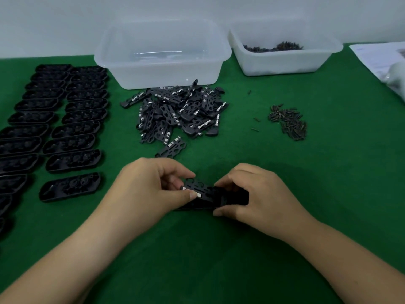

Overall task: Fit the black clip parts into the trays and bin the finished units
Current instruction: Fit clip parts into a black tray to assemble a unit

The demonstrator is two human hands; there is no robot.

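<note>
the clip part point(198, 190) lies atop a black tray point(232, 199) low over the desk point(285, 194), long axis running left-right between the left hand point(153, 183) pinching its left end and the right hand point(247, 194) gripping the tray's right end.

Green table cover point(285, 194): matt, felt-like cloth. Trays point(72, 148): glossy black plastic. Clip parts point(177, 110): matt black plastic, shiny metal-looking tabs. Bins point(162, 53): translucent smooth plastic. Small pins point(289, 121): probably dull metal.
</note>
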